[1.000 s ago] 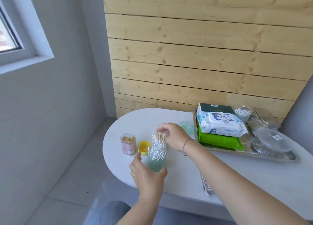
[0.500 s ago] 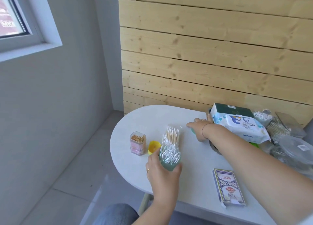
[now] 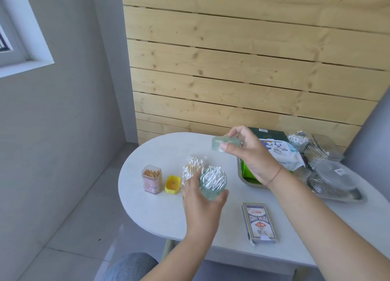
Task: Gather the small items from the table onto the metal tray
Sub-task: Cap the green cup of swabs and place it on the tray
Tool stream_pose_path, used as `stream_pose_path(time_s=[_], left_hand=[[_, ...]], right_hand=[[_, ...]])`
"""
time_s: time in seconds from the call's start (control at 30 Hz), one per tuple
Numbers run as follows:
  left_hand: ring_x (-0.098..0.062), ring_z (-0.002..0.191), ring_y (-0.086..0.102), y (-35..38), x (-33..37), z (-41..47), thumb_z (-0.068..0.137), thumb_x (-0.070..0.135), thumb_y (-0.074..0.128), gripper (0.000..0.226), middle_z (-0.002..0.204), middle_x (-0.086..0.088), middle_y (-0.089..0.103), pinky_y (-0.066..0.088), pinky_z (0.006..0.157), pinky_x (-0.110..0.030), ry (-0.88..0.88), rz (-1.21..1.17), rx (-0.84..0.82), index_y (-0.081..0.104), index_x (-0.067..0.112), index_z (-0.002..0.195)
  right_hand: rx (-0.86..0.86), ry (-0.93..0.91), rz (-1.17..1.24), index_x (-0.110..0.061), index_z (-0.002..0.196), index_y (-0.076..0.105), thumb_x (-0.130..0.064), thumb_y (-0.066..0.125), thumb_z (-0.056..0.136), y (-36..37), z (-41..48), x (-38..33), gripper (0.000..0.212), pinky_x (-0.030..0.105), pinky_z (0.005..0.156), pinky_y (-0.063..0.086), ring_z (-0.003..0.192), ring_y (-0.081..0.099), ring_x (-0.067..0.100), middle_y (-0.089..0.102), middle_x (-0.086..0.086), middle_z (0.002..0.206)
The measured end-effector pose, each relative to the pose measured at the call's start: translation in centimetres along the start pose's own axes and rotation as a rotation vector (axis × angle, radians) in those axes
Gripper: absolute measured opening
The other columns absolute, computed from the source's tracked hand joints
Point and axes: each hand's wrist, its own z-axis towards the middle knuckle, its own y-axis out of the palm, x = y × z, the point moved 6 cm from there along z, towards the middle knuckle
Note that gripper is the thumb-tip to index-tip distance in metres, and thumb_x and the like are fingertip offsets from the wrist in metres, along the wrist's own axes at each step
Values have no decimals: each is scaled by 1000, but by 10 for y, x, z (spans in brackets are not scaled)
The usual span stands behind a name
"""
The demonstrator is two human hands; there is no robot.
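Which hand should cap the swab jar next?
The right hand: it pinches the green lid, raised near the open swab jar; the left hand grips that jar, so probably just steadies it.

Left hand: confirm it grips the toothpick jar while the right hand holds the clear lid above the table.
Not right. In the head view the left hand grips the swab jar; the toothpick jar stands untouched on the table. The right hand does hold the clear lid above the table.
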Motion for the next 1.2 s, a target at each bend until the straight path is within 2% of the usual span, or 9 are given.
stream_pose_path(time_s=[0.13,0.23,0.37,0.53,0.63,0.73,0.83,1.03,1.2], left_hand=[[-10,111,49,9,15,-3,70,20,80,73,114,8,46,38,96,-21,34,-21,-58,46,23,134],[-12,110,52,12,19,-3,71,21,79,69,116,6,52,43,93,-23,46,-9,-89,48,23,133],[-6,99,61,12,20,-3,71,21,77,55,110,8,66,50,84,-23,48,-37,-117,55,30,121],[6,92,60,14,23,-1,72,31,78,45,103,10,68,46,72,-9,15,-37,-159,56,43,109],[19,77,57,18,24,-1,74,24,77,36,84,13,67,43,60,-4,10,-46,-214,56,43,96],[17,74,56,19,22,0,75,28,76,34,88,8,69,43,61,-5,7,-28,-221,61,31,105],[15,76,56,21,22,2,74,31,75,38,95,7,69,44,64,-10,16,-10,-209,60,31,108],[-9,89,63,24,19,4,71,32,77,40,97,5,69,52,77,-26,34,-42,-137,63,30,109],[-18,94,62,32,18,6,68,34,77,43,100,-1,65,53,81,-33,8,-102,-120,61,28,108]], right_hand=[[-148,49,26,-19,82,47,-22,71,70,8,-19,9,27,24,86,47,96,58,13,61,3,110],[-205,60,-20,-18,83,47,-20,72,70,7,-24,11,28,23,83,51,94,61,11,63,3,113],[-293,16,-263,-25,94,53,-28,76,69,4,-30,6,34,32,96,48,107,60,14,61,-3,120],[-381,-11,-409,-35,121,52,-17,75,75,0,-37,2,55,14,101,39,121,51,1,55,-14,126],[-380,-10,-447,-45,120,52,-18,76,74,-3,-37,2,59,21,105,41,125,49,1,54,-17,130],[-316,-26,-519,-40,120,57,-21,77,73,-3,-36,4,55,32,104,45,124,49,4,53,-16,128],[-294,-21,-512,-46,115,58,-32,77,66,-3,-34,6,54,37,102,46,123,50,6,54,-18,126],[-325,44,-477,-37,119,60,-19,78,74,-5,-30,10,52,26,108,36,123,49,-2,57,-18,129],[-313,112,-216,-33,125,55,-30,64,87,-1,-37,14,39,27,96,48,116,54,1,54,-14,131]])
